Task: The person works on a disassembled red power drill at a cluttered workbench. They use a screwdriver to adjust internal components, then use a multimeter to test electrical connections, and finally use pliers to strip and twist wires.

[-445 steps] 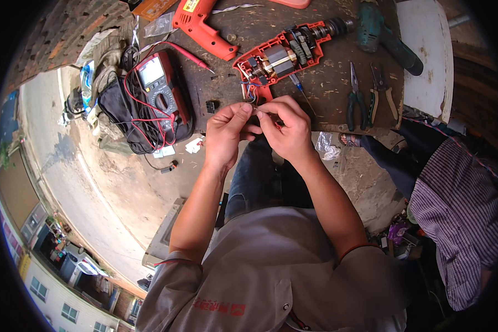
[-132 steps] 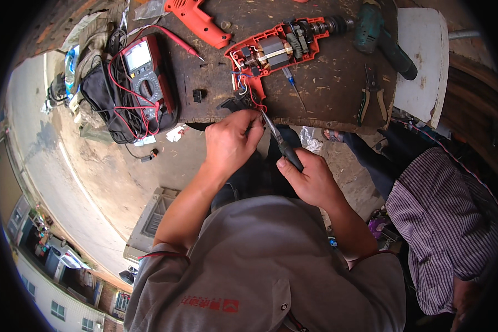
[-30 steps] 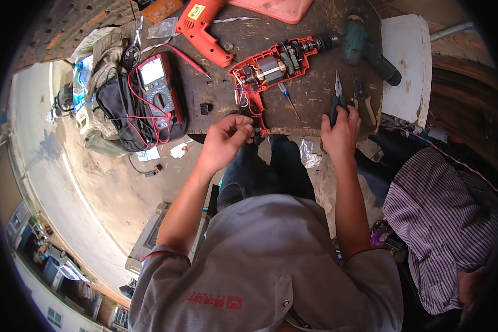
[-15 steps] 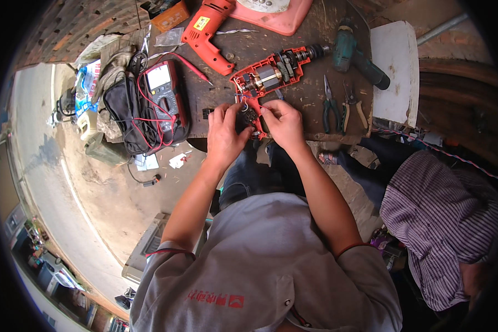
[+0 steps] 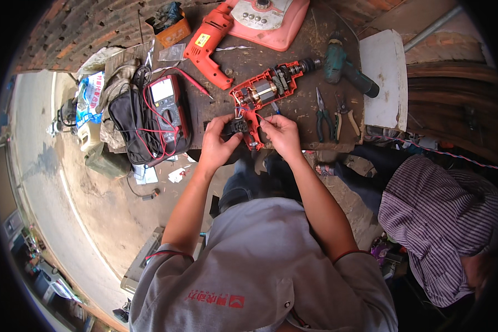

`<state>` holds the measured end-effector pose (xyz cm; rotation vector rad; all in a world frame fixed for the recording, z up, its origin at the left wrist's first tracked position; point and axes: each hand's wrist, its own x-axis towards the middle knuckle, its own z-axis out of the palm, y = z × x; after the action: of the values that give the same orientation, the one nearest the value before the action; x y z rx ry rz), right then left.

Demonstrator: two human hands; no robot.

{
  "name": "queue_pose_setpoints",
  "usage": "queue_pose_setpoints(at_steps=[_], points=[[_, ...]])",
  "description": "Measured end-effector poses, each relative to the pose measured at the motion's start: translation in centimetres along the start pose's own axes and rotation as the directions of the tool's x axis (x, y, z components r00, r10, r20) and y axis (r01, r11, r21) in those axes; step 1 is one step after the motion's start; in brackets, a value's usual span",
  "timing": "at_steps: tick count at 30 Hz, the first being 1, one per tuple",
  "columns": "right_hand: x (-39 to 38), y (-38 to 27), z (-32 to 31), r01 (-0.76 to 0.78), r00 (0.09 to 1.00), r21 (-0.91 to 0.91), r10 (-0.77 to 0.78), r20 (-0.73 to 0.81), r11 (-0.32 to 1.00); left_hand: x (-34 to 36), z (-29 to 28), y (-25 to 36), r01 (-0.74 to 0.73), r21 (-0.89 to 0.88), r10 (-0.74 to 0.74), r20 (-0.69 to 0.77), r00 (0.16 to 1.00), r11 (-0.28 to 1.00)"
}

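Observation:
An opened orange power drill lies on the table, its motor, gears and black chuck bared in the half shell. Its handle shell points toward me, between my hands. My left hand is closed on a black drill switch beside the handle, with thin wires running up toward the motor. On the handle's other side my right hand is in a pinch, thumb and forefinger together near the wires. What sits between those fingertips is too small to make out.
A multimeter with red leads lies on a black case at left. Beyond are a whole orange drill and a pink-based scale. Rightward lie pliers, cutters and a green drill. A person in a checked shirt is at right.
The black switch has turned into fuller view in my left hand, beside the handle. My right hand stays pinched near the handle. The whole view has shifted slightly.

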<state>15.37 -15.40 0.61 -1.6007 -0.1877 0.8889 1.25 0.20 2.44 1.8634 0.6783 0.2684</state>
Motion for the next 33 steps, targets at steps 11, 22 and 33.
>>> queue_pose_setpoints(at_steps=[11,22,33], points=[[-0.6,2.0,1.2,0.074,0.997,-0.133,-0.077,-0.024,0.988,-0.3,-0.3,0.7,0.129,-0.139,-0.123,0.046,0.991,0.982],[-1.4,1.5,1.9,0.100,0.990,-0.325,-0.128,-0.063,0.940,-2.0,-3.1,-0.9,0.072,0.137,-0.045,-0.189,0.981,0.988],[-0.6,3.0,1.7,0.210,0.972,-0.251,-0.229,-0.049,0.945,-1.2,-2.9,-1.5,-0.005,0.417,0.042,-0.081,0.996,0.909]])
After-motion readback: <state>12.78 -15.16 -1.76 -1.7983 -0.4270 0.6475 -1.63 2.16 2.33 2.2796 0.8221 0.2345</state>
